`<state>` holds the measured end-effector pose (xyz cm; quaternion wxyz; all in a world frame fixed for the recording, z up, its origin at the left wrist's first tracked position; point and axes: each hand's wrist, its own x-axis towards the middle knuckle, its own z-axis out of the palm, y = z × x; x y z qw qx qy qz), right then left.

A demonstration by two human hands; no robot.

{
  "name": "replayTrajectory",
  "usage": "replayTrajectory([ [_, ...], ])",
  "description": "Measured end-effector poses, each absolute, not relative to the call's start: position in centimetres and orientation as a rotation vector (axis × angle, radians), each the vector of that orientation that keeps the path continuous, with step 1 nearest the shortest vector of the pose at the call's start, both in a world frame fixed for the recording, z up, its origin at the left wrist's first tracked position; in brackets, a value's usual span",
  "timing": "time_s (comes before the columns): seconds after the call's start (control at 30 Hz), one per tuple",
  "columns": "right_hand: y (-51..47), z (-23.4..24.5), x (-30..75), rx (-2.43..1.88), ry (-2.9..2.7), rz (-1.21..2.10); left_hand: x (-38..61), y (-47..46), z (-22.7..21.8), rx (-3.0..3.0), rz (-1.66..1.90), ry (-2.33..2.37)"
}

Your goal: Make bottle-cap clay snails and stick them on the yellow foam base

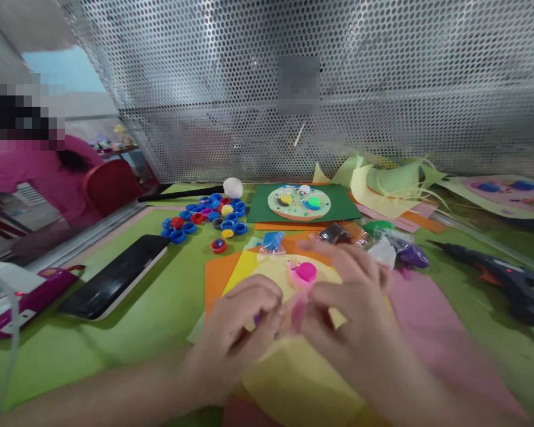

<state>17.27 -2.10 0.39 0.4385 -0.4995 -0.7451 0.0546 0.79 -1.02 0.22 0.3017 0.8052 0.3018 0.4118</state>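
Observation:
My left hand (242,329) and my right hand (353,314) meet over a yellow paper disc (293,367) that lies on orange, yellow and pink sheets. Together their fingertips pinch a small pink piece of clay (299,311); both hands are blurred by motion. Just beyond the fingers, on the disc, sits a pink clay snail (303,273) with a magenta shell. Small bags of coloured clay (382,246) lie behind my right hand.
A heap of blue, red and yellow bottle caps (207,219) lies at the back left beside a black phone (115,276). A green sheet with a decorated disc (299,203) is at the back. A glue gun (502,279) lies right. A person in pink (40,178) sits far left.

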Motion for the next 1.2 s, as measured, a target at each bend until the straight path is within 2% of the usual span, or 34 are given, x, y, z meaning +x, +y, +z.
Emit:
replayTrajectory([
  [0.1,-1.8,0.9,17.9,-1.18,-1.93,-0.1,0.4,-1.0,0.6,2.187,1.21,0.886],
  [0.33,-0.6,0.1,18.8,-0.748,-2.076,0.168,-0.6,-1.3,1.0,2.219,1.257,0.86],
  [0.53,-0.1,-1.1,18.9,-0.769,-2.151,-0.002,-0.7,-0.1,1.3,2.22,1.103,0.952],
  [0.63,-0.3,-1.4,19.1,-0.846,-2.102,-0.022,-0.7,0.5,0.9,2.091,1.173,1.041],
  [0.7,-0.4,-1.5,19.2,-0.896,-2.103,-0.022,-0.7,0.7,0.5,1.995,1.227,0.98],
  [0.83,-0.9,-1.2,19.4,-0.997,-2.123,-0.026,-0.8,0.5,0.1,2.079,1.065,0.831],
  [1.03,-1.4,-0.4,19.3,-0.92,-2.14,-0.163,-0.8,-0.2,0.8,2.033,0.925,1.058],
  [1.2,-1.5,-0.6,19.3,-0.904,-2.16,-0.136,-0.7,-0.5,0.6,1.997,0.978,1.086],
])
